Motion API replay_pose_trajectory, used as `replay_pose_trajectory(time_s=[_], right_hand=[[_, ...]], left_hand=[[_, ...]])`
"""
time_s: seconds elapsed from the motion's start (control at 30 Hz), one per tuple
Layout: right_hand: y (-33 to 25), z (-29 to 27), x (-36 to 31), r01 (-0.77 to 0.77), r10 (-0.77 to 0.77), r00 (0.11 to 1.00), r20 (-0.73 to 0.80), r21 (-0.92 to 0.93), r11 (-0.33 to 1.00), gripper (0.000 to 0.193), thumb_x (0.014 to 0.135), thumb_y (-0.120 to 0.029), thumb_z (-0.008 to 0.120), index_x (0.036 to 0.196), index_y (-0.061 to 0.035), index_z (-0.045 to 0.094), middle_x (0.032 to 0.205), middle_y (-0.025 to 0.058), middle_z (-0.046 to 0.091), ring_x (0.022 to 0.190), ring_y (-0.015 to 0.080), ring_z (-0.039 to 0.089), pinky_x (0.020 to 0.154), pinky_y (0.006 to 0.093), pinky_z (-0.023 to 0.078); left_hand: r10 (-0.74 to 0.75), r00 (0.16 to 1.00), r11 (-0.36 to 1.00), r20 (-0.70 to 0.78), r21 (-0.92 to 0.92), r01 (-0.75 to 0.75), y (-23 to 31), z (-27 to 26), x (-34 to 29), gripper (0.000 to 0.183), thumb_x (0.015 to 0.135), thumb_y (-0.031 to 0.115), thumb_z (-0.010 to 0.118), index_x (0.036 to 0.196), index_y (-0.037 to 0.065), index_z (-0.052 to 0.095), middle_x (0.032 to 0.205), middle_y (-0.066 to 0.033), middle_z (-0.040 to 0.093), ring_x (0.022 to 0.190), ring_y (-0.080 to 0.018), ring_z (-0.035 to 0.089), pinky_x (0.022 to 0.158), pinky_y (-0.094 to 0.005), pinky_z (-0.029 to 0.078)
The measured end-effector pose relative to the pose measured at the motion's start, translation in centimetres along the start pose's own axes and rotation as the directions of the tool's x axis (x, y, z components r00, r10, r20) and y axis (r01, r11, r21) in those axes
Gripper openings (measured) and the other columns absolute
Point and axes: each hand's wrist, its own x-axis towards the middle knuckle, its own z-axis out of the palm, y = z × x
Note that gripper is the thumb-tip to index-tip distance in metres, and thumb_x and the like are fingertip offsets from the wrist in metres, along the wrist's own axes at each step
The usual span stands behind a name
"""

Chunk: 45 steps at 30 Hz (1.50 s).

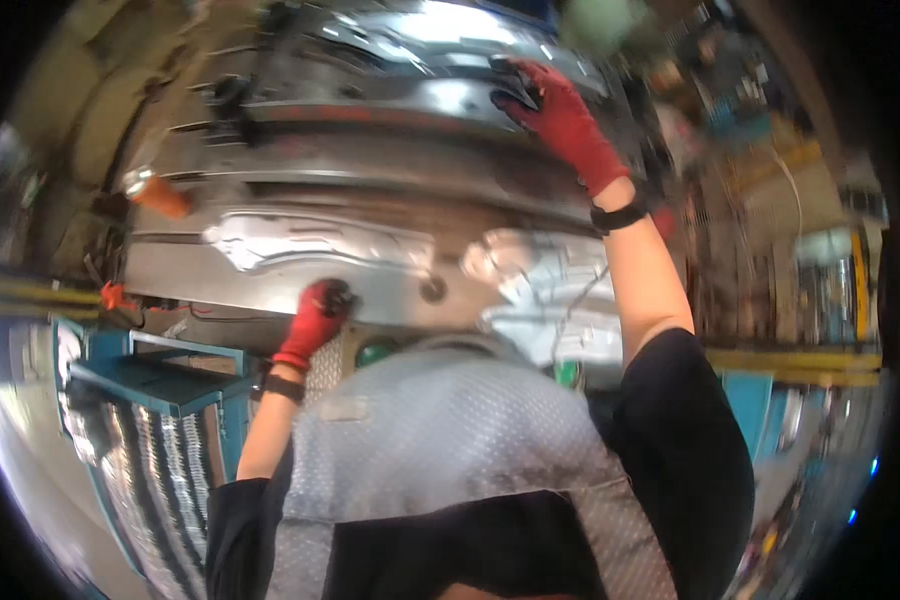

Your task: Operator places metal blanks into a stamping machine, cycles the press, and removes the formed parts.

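My right hand point(560, 120), in a red glove with dark fingertips, reaches out over the far metal die point(450, 97). Its thumb and fingers are apart, and nothing shows between them. Lower and to the left, my left hand point(318, 318), gloved alike, is curled at the near edge of the steel bed point(260, 287). Whatever its dark fingers may hold is blurred. Just beyond it lies a shiny, long formed sheet-metal part point(320, 240). More shiny formed metal point(560, 265) lies right of it, partly under my right forearm.
An orange cylinder point(160, 193) stands at the bed's left side. A blue rack point(170, 385) with stacked metal pieces is at my left. Yellow rails point(790, 364) run on both sides. A green round thing point(375, 353) sits near my apron.
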Motion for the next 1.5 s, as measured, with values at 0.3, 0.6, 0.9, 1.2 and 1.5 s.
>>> replay_pose_trajectory(time_s=[0.3, 0.6, 0.9, 1.2, 1.5], right_hand=[[-6.4, -8.1, -31.3, -0.499, 0.563, 0.697, 0.444, -0.264, 0.825, 0.070, 0.066, -0.019, 0.074, 0.130, -0.0108, 0.044, 0.116, 0.0145, 0.053, 0.109, 0.0326, 0.049, 0.095, 0.0392, 0.040], [-7.4, -3.7, -38.1, -0.289, 0.619, 0.580, 0.529, -0.577, 0.764, 0.113, 0.052, -0.034, 0.083, 0.145, -0.0170, 0.021, 0.139, 0.0170, 0.034, 0.129, 0.0355, 0.032, 0.107, 0.0502, 0.023], [-7.1, -2.9, -36.7, -0.231, 0.588, 0.538, 0.604, -0.565, 0.792, 0.117, 0.051, -0.037, 0.083, 0.145, -0.0118, 0.019, 0.136, 0.0226, 0.035, 0.126, 0.0409, 0.032, 0.107, 0.0534, 0.021], [-5.6, -2.2, -37.8, -0.151, 0.461, 0.714, 0.527, -0.526, 0.837, 0.104, 0.051, -0.029, 0.079, 0.141, -0.0125, 0.029, 0.131, 0.0220, 0.041, 0.121, 0.0396, 0.039, 0.104, 0.0542, 0.026], [-3.0, -6.8, -28.3, -0.160, 0.392, 0.800, 0.454, -0.467, 0.869, 0.108, 0.046, -0.023, 0.082, 0.140, -0.0126, 0.030, 0.133, 0.0222, 0.035, 0.124, 0.0405, 0.032, 0.106, 0.0507, 0.026]], left_hand=[[0.098, 0.987, 0.923, 0.129, 0.358, -0.139, 1.1, -1.6, -7.0, 0.026, 0.073, 0.011, 0.066, 0.098, 0.009, 0.061, 0.090, -0.0138, 0.062, 0.085, -0.0342, 0.058, 0.073, -0.0439, 0.047], [0.203, 0.891, 0.905, 0.405, 0.271, -0.329, 2.3, 0.6, -6.2, 0.031, 0.068, 0.013, 0.068, 0.098, 0.009, 0.062, 0.093, -0.0123, 0.063, 0.088, -0.0340, 0.059, 0.075, -0.0436, 0.047], [0.048, 0.870, 0.963, 0.491, 0.207, -0.170, -7.1, 3.5, -8.5, 0.033, 0.073, 0.015, 0.066, 0.104, 0.006, 0.060, 0.100, -0.0164, 0.061, 0.092, -0.0319, 0.059, 0.080, -0.0399, 0.048], [0.071, 0.917, 0.933, 0.394, 0.298, -0.201, -6.3, 3.9, -8.9, 0.037, 0.075, 0.018, 0.064, 0.110, 0.005, 0.058, 0.107, -0.0170, 0.060, 0.100, -0.0308, 0.058, 0.085, -0.0387, 0.047], [-0.009, 0.937, 0.961, 0.350, 0.262, -0.089, -2.8, 1.5, -10.3, 0.035, 0.074, 0.022, 0.064, 0.106, 0.008, 0.060, 0.102, -0.0137, 0.061, 0.097, -0.0338, 0.057, 0.082, -0.0421, 0.045]])
